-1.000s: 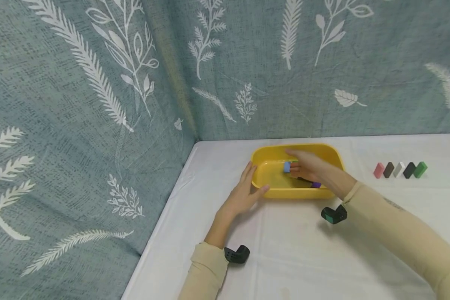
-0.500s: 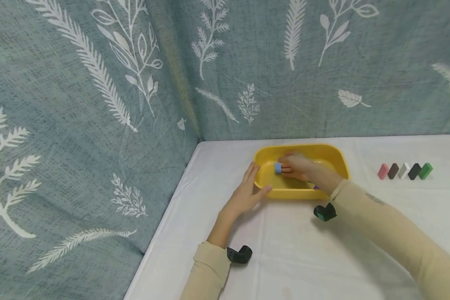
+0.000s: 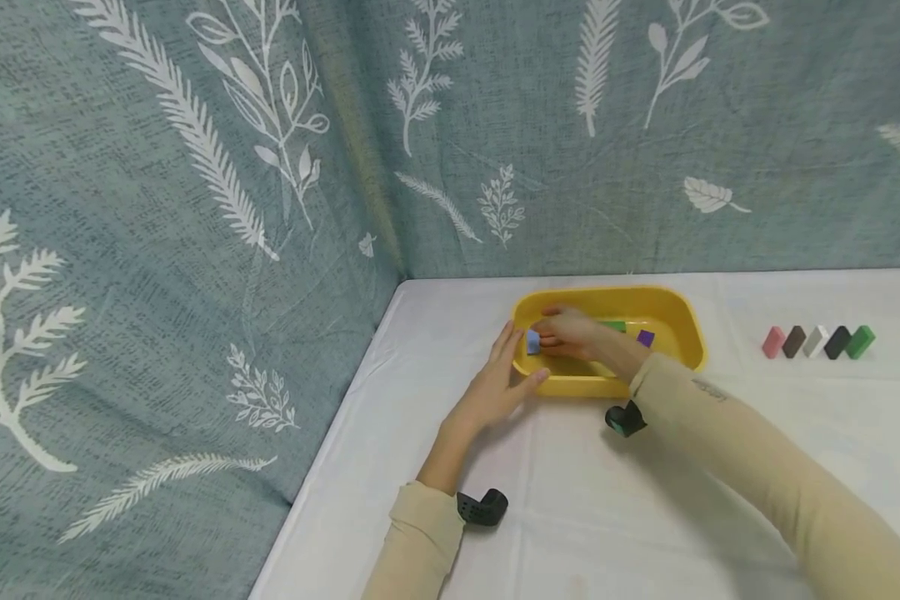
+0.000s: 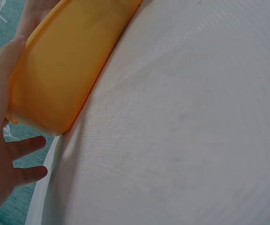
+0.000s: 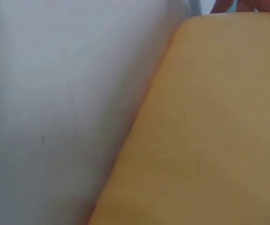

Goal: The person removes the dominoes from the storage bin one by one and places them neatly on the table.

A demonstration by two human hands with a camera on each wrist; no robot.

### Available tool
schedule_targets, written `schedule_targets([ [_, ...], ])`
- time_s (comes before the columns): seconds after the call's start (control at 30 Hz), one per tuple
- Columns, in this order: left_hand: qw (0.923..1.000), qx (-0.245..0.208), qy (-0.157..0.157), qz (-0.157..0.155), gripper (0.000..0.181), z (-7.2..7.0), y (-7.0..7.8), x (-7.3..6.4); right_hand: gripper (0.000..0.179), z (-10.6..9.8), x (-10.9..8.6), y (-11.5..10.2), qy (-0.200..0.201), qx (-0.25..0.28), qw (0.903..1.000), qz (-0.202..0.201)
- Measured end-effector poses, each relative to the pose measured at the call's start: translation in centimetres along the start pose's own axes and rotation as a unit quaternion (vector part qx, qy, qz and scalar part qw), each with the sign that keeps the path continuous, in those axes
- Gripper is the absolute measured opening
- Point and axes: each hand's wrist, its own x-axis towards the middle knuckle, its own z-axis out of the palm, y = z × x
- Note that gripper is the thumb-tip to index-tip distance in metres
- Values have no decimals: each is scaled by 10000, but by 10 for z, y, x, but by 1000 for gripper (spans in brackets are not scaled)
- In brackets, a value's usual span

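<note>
A yellow plastic tray (image 3: 581,387) with rounded corners lies on the white cloth. My left hand (image 3: 487,392) rests against its left end, fingers straight, thumb near the front rim. In the left wrist view, two fingers (image 4: 27,146) spread away just past the tray's corner. Inside the tray, my right hand (image 3: 573,335) holds a small blue block (image 3: 532,342) by the fingertips, close to the left wall. A purple block (image 3: 646,338) and a green block (image 3: 613,326) lie in the tray beside that hand. The right wrist view shows mostly the tray's outer wall (image 5: 214,117).
To the right of the tray stands a row of small blocks: pink (image 3: 773,342), brown (image 3: 793,342), white (image 3: 816,342), black (image 3: 837,342) and green (image 3: 861,342). A patterned blue-green curtain (image 3: 540,217) hangs behind and to the left of the table.
My right hand has moved left inside the tray, and the blue block has moved with it towards the left wall. The purple and green blocks have come into fuller view. My left hand stays put.
</note>
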Motion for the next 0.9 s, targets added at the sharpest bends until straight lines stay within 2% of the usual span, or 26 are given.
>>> schedule_targets([
  [0.2, 10000, -25, -29, 17, 84, -1, 2, 2, 59, 7, 2, -1, 221, -147, 9996, -33],
  [0.47, 10000, -33, -8, 11, 83, 0, 2, 2, 61, 13, 6, 2, 310, -258, 9992, -73],
  [0.7, 10000, -73, 4, -6, 86, 1, 0, 0, 57, 19, 7, 4, 431, -608, 9972, -77],
  [0.9, 10000, -53, 26, 4, 84, 0, 0, -1, 61, 24, 8, 6, 470, -619, 9968, -161],
])
